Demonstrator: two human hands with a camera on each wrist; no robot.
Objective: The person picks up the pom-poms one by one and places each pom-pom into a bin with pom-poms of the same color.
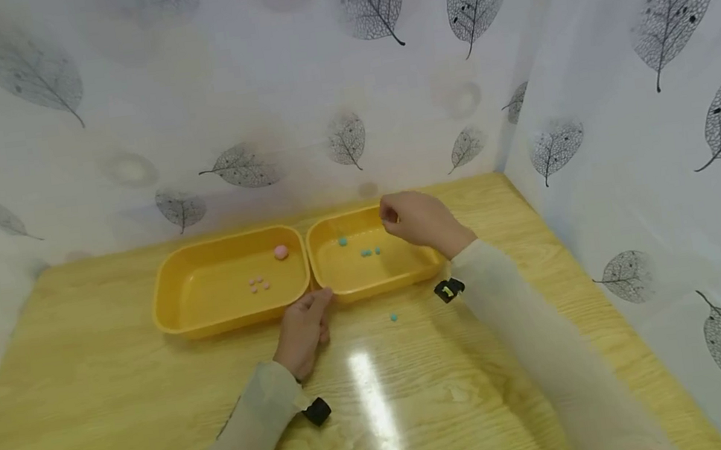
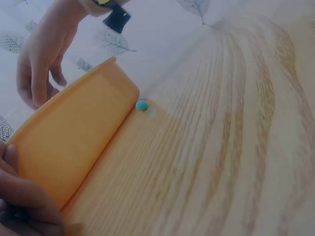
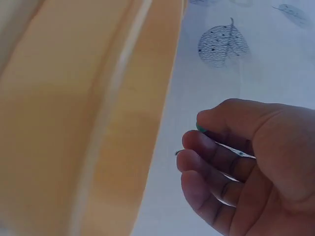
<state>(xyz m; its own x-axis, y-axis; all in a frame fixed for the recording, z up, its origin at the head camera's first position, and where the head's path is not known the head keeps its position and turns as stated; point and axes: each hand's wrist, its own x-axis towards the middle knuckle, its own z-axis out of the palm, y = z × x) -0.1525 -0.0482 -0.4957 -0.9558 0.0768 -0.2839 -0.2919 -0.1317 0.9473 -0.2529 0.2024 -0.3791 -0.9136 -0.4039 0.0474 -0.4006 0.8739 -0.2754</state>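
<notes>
Two yellow trays side by side near the far edge of the wooden table (image 1: 119,405), long sides parallel to that edge, short walls all but touching at the middle; sorted by colour, to judge by the contents. Left tray (image 1: 168,308): one larger pink ball (image 1: 280,252) toward its far right corner, a cluster of small pink beads (image 1: 258,285) on the floor nearer the middle. Right tray (image 1: 342,291): small teal beads (image 1: 370,251) on its floor, one more (image 1: 342,241) toward the far left corner.

Right hand (image 1: 421,223) above the far side of the right tray, fingers curled, thumb and forefinger pinched on a teal bead (image 3: 201,129), only a green sliver visible in the right wrist view; held over the tray's inside, clear of the rim, well placed for a drop among the like-coloured ones.

Left hand (image 1: 302,333) flat on the table at the near edge of the trays, just where the two meet; fingers relaxed and extended, tips against the near wall of the right tray, grasping nothing; probably a brace against sliding.

One stray teal bead (image 1: 393,317) alone on the table, just in front of the right tray's near wall, close to its near right corner in the left wrist view (image 2: 141,105).

Leaf-patterned curtain (image 1: 661,143) behind and at the right edge.
</notes>
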